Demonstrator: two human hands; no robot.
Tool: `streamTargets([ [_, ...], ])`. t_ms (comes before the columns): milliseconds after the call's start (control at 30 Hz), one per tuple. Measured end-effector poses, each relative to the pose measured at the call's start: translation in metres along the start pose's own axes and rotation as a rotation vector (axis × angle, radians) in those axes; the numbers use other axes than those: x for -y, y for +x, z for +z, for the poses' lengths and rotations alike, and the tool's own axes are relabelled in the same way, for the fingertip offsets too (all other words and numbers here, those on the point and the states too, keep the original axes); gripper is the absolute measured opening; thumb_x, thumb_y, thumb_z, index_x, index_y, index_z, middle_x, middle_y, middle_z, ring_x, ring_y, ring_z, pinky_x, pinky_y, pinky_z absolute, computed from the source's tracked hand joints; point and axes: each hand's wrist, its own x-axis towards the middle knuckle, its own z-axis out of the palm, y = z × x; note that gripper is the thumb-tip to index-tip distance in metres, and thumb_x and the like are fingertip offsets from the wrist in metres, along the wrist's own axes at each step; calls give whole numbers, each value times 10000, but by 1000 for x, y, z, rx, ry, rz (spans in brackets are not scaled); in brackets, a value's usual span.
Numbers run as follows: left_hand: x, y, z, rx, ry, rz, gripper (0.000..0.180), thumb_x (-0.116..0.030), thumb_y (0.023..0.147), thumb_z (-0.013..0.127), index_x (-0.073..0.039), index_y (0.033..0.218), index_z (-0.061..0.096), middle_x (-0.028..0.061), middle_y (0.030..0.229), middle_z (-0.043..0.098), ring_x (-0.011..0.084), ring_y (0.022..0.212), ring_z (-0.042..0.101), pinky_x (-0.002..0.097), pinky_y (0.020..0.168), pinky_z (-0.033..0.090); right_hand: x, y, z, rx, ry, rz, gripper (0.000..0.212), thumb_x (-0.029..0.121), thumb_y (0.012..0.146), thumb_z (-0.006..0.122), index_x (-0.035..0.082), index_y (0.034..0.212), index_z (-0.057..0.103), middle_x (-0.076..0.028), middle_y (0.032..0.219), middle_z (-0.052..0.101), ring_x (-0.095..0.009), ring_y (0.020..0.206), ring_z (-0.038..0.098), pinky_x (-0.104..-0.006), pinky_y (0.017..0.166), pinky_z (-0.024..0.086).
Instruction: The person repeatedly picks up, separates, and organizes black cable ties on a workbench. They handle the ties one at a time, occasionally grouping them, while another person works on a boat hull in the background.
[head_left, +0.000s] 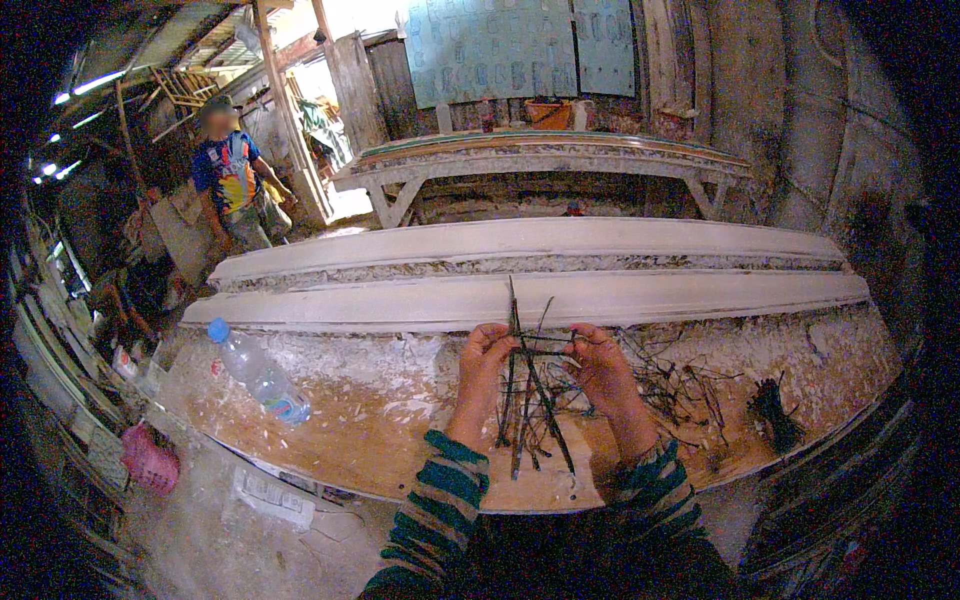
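Observation:
Over the worktable, my left hand (483,364) pinches several thin dark twigs (539,385) between thumb and fingers. Some of them run up and down; others lie crosswise between my two hands. My right hand (604,372) is closed on the far ends of the crosswise twigs, a short way to the right. Whether the twigs are tied together where they cross, I cannot tell. Loose twigs (690,395) are scattered on the table beneath and to the right of my hands. Farther right stands a small dark bundle (772,412) of similar pieces.
A clear plastic bottle (262,372) with a blue cap lies at the left on the stained wooden worktable (350,445). Long pale planks (650,292) stretch across its far side. Beyond are a white bench (400,178) and, at the left, another person (235,175). A pink basket (150,460) sits lower left.

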Motion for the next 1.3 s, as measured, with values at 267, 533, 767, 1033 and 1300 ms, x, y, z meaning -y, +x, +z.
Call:
streamTargets([
  [267, 2, 1, -3, -35, 396, 183, 141, -51, 734, 622, -28, 834, 525, 26, 743, 560, 97, 662, 510, 219, 626, 419, -5, 0, -6, 100, -12, -7, 184, 116, 772, 581, 61, 946, 559, -32, 874, 586, -141, 843, 558, -293, 750, 462],
  [533, -1, 0, -4, -60, 568, 166, 133, -131, 766, 603, -5, 802, 581, 21, 700, 571, 97, 633, 500, 218, 589, 409, -11, 0, -10, 89, -200, -14, 100, 92, 737, 628, 47, 816, 586, -43, 796, 598, -140, 753, 572, -276, 700, 460],
  [767, -6, -1, -3, 76, 463, -43, 206, -245, 748, 640, -46, 783, 597, -22, 605, 490, 83, 564, 431, 231, 515, 351, -10, 6, -5, -142, -670, -199, 256, 24, 677, 652, 72, 897, 531, -22, 728, 568, -106, 664, 532, -242, 633, 426],
  [1033, 8, -10, 6, 833, 496, -84, 220, -255, 749, 644, -46, 757, 578, 4, 789, 534, 93, 765, 484, 241, 688, 401, -7, 10, -11, -456, -1169, -696, 307, -1, 706, 585, 78, 994, 515, 0, 717, 493, -95, 625, 450, -230, 593, 377],
  [1300, 6, -11, 6, 719, 303, -281, 218, -223, 737, 644, -46, 845, 575, 31, 846, 566, 128, 804, 510, 269, 699, 420, -3, 8, -8, -370, -954, -639, 259, 16, 799, 481, 76, 1045, 532, -11, 732, 468, -112, 679, 453, -243, 676, 382],
])
